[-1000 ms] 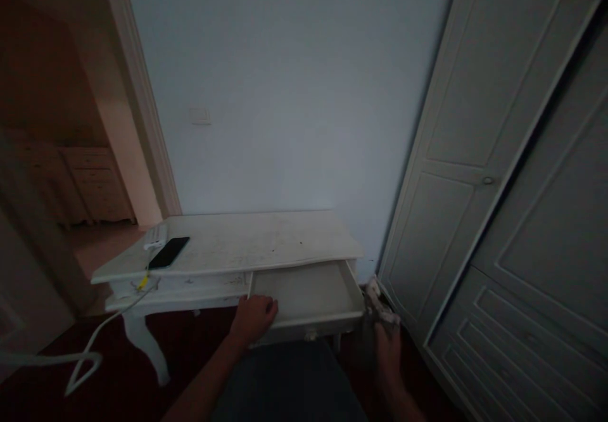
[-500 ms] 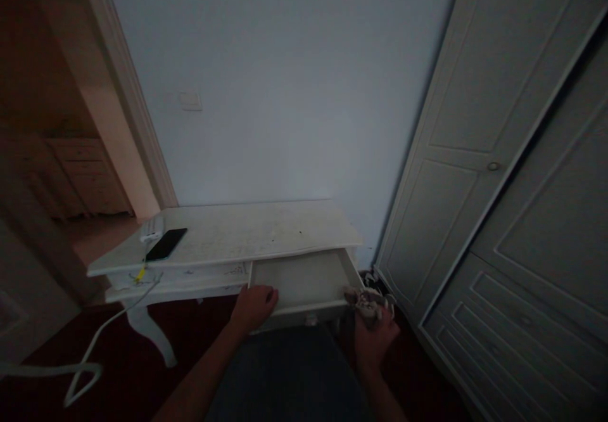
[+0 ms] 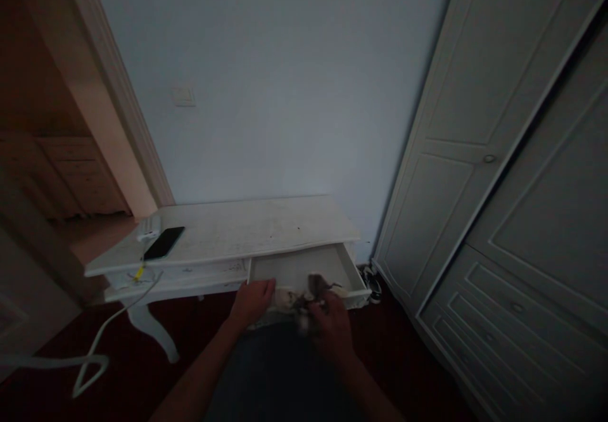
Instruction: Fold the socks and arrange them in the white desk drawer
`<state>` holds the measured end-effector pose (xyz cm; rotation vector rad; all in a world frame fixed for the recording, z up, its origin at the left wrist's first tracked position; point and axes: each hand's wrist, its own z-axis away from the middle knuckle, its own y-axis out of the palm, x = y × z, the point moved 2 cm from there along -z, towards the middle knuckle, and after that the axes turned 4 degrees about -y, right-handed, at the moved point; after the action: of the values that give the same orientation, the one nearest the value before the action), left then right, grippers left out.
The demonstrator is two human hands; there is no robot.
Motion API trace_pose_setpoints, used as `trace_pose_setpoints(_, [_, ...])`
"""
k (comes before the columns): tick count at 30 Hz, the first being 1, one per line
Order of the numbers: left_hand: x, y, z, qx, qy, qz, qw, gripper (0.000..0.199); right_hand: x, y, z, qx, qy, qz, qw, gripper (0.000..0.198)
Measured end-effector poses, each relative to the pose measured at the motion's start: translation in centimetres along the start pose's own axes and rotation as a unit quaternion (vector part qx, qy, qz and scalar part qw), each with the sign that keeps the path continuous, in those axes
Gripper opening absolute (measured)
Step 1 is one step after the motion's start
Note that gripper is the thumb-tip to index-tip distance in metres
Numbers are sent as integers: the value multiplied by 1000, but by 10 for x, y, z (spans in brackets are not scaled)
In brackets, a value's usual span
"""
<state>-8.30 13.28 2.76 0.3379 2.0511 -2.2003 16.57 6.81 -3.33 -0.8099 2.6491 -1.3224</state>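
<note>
One drawer (image 3: 304,267) | juts from table (image 3: 237,222) | long axis left-right | cloth (image 3: 304,300) at front

text: none legible | labels/brands: none | numbers: none | signs: none

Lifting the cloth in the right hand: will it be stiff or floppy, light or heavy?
Probably floppy: the cloth bunches unevenly in the right hand. Likely light, since it looks little bigger than that hand. Unlikely to roll, given its ragged outline, though blur hides detail.
</note>
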Motion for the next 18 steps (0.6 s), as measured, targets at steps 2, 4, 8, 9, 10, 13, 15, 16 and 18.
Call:
trace_pose_setpoints(2, [0,0,0,-5,9,28,1000,66,-39,-20,6,-64,114,17,991,49])
trace_pose_setpoints(4, [0,-1,-1,-12,12,59,998,66,-51,-29,7,-106,190,26,976,40])
trace_pose_setpoints(8, [6,-2,-3,-20,5,120,993,69,22,1,-13,-54,90,2,994,40])
trace_pose_setpoints(9, [8,-2,-3,-21,2,131,991,71,51,16,-20,-33,30,-5,999,39])
trace_pose_setpoints(10, [10,-2,-4,-22,2,140,990,72,79,30,-25,-21,-43,-11,999,33])
trace_pose_setpoints(13, [16,-3,-6,-20,9,159,987,69,126,62,-32,-47,-135,-12,990,25])
trace_pose_setpoints(15, [17,-3,-7,-15,17,166,986,61,120,65,-27,-62,-170,-11,983,25])
trace_pose_setpoints(16, [17,-2,-7,-13,20,168,986,58,106,59,-22,-65,-183,-12,981,27])
trace_pose_setpoints(18, [17,-1,-6,-9,28,176,984,56,67,39,-12,-63,-161,-13,985,33])
